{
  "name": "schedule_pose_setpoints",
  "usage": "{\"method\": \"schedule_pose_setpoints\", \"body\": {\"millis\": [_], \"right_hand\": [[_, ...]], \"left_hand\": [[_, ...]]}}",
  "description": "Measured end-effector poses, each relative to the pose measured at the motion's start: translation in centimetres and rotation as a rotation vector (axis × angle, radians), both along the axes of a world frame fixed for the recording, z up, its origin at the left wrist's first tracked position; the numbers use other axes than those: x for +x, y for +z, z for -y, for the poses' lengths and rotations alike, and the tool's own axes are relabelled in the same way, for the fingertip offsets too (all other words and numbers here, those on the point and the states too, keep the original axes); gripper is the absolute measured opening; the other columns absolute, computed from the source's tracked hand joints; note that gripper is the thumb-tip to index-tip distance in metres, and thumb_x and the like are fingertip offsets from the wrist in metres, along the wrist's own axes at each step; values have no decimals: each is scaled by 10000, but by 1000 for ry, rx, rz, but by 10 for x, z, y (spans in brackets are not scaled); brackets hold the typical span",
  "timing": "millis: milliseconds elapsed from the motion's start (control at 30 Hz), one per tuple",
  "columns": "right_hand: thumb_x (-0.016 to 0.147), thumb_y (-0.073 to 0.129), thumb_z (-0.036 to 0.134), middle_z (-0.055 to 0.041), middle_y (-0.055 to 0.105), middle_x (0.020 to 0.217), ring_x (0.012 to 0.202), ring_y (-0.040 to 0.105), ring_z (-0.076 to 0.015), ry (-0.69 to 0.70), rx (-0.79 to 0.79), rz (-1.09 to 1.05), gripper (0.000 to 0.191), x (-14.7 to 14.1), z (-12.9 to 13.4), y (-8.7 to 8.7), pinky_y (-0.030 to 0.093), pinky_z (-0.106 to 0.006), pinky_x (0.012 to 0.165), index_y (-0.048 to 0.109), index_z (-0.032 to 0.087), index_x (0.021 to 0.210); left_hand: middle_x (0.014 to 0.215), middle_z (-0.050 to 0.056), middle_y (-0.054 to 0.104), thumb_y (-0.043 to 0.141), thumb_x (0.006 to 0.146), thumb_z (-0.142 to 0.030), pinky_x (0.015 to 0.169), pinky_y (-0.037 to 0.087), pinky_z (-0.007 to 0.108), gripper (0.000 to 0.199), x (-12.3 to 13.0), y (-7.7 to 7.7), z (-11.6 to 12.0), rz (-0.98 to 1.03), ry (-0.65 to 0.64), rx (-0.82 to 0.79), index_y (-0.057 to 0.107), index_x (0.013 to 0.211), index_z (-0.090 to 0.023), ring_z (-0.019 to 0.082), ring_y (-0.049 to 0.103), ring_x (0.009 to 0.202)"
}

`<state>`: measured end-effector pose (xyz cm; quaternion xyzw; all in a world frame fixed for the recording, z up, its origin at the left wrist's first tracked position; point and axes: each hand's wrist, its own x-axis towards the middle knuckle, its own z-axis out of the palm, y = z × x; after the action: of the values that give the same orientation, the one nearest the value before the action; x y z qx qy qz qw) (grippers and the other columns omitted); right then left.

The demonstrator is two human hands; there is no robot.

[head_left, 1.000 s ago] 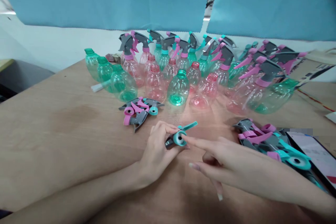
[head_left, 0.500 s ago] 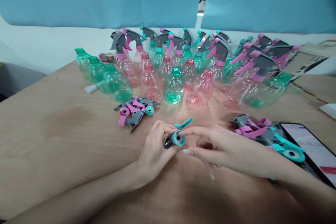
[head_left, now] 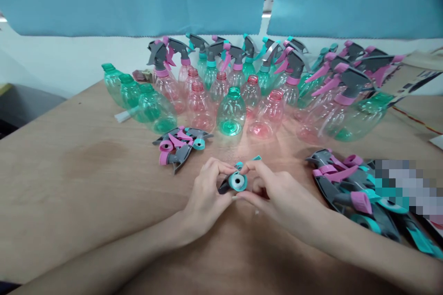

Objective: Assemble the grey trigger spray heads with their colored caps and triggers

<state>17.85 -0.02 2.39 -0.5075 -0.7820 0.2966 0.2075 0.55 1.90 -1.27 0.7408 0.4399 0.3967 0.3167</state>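
Both hands hold one grey and teal spray head (head_left: 237, 181) near the table's front middle, its round collar opening facing the camera. My left hand (head_left: 207, 193) pinches it from the left, over the dark grey body. From the right, my right hand (head_left: 273, 186) closes thumb and index finger around the collar. Just behind stands an open green bottle (head_left: 231, 113), with open pink bottles (head_left: 200, 113) beside it. A small pile of loose spray heads (head_left: 180, 145) lies to the left of the hands, and a larger pile (head_left: 342, 184) lies to the right.
Bottles fitted with spray heads (head_left: 294, 73) stand along the back. Several open green bottles (head_left: 155, 108) are at the left. A partly pixelated phone (head_left: 411, 184) lies at the right edge, and a printed bag (head_left: 411, 73) is behind it on the wooden table (head_left: 69, 193).
My right thumb and fingers have closed in around the collar from a looser, more spread pose. The collar now faces the camera more squarely. More of the right pile shows.
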Motion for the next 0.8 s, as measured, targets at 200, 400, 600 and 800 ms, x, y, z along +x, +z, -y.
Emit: {"method": "schedule_pose_setpoints", "body": {"millis": [200,400,600,800], "right_hand": [[850,548,271,72,519,539,483,480,-128,-6,4,1,258,-2,1,-2,321,-235,493,492,212,1094],[862,526,275,60,535,547,480,492,-140,-34,0,51,220,-4,6,-5,298,-240,478,498,203,1069],[846,564,259,45,544,569,488,498,-140,59,101,139,234,1,-2,-7,300,-242,479,495,158,1045],[840,575,293,41,531,590,487,469,-120,115,156,143,162,4,-7,-11,290,-235,473,526,172,936]], "left_hand": [[892,26,563,694,742,-272,707,486,324,210,-1,-2,0,-49,7,41,521,842,-207,199,585,861],[912,35,570,683,755,-272,741,477,346,185,-1,0,1,-74,1,51,533,842,-209,209,578,881],[888,27,578,688,749,-232,755,460,343,174,-2,-1,0,-116,-43,78,539,836,-210,204,571,866],[891,33,573,706,729,-270,731,467,339,208,-2,-2,-1,-95,-39,70,537,835,-212,206,571,848]]}}
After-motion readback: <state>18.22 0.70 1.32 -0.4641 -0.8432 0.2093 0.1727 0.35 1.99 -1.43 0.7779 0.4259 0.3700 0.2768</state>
